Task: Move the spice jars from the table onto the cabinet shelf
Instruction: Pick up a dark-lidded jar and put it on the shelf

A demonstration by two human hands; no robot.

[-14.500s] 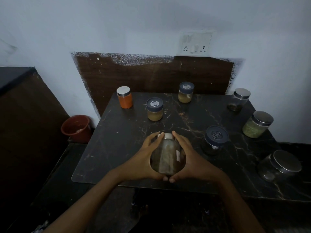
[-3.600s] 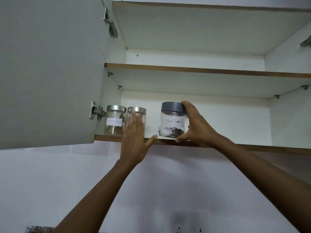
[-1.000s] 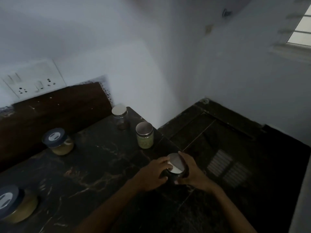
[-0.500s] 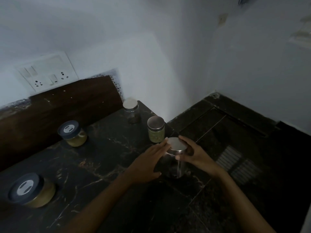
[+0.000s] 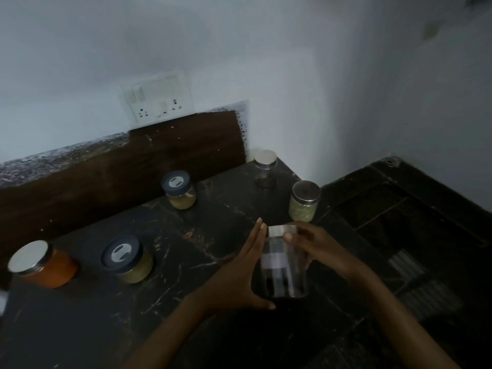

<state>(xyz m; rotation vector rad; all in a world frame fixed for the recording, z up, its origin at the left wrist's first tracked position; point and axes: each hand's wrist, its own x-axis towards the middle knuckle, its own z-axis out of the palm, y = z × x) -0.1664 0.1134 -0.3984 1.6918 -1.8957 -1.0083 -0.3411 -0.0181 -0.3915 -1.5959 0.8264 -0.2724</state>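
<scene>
Well, the head camera gives one look down at a dark marbled table [image 5: 173, 249] in dim light. Near the table's right edge, toward its front, a clear jar [image 5: 283, 267] with a steel lid and something dark at the bottom is upright between two bare hands. I cannot tell whether its base touches the tabletop. The left hand [image 5: 237, 280] lies flat against the jar's left side, its fingers straight and pressed together with the tips up by the lid and the thumb down at the base. The right hand [image 5: 316, 249] wraps the other side, fingers curled round the glass and the thumb tip on the lid's rim.

Five more jars stand on the table. A green-filled jar [image 5: 304, 201] sits further back along the right edge, and a small steel-lidded jar [image 5: 265, 169] is at the back right corner. A dark-lidded jar [image 5: 179, 190] of yellowish powder stands by the back edge. A second dark-lidded jar [image 5: 127, 259] sits toward the left, and an orange jar [image 5: 44, 263] is at the left edge. Behind the table's back edge a brown board [image 5: 133, 161] leans on the wall, with a white switch plate [image 5: 157, 98] above it.
</scene>
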